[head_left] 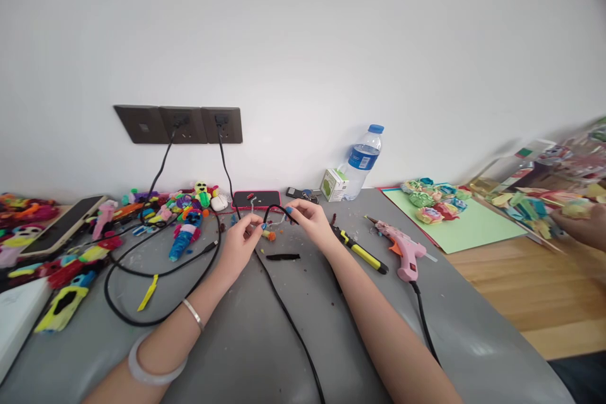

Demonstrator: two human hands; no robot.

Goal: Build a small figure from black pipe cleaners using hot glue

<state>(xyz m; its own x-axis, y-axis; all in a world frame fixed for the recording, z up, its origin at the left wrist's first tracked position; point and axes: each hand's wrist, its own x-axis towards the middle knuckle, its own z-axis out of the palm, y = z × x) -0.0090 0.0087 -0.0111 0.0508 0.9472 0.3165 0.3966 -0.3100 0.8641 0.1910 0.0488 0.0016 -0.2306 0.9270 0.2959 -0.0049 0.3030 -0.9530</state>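
Observation:
A thin black pipe cleaner [273, 207] arches between my two hands over the grey table. My left hand [242, 243] pinches one end between thumb and fingertips. The other end is in the closed fingers of my right hand [308, 219]. Just below lies a short black fuzzy strip [283, 257], with a small orange piece [269, 235] behind it. Beside my right wrist rests a yellow-and-black handled tool [363, 252]; my arm partly covers it. A phone with a pink edge [265, 199] lies behind my hands.
A pink glue gun [402, 247] lies to the right, its cord running forward. Colourful fuzzy figures [189, 227] and a looped black cable [111, 290] crowd the left. A water bottle [363, 161] stands by the wall. Another person's hand [584, 226] is at far right.

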